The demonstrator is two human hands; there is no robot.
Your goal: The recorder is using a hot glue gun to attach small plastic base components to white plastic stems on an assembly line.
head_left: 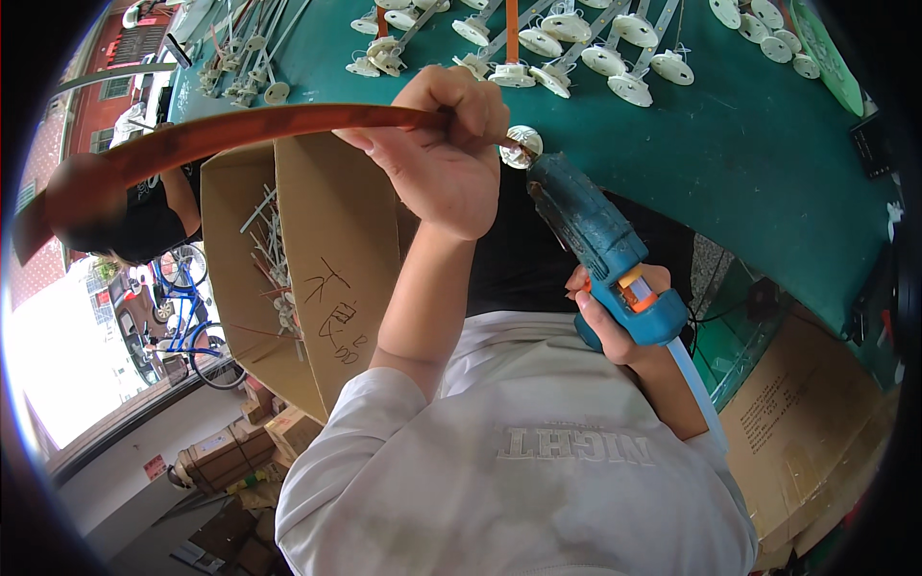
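My left hand is closed around a long, flat orange-brown strip, which curves away to the left. Just past my fingertips, at the strip's other end, is a round white disc. My right hand grips a teal hot glue gun by its handle, the fingers partly hidden behind it. The gun's nozzle points up and left, at or very close to the disc; whether they touch I cannot tell. A pale glue stick sticks out of the gun's back end.
Several white round bases on stems lie along the far side of the green table. An open cardboard box with thin rods inside stands at left. Another carton is at lower right. A person in black is at far left.
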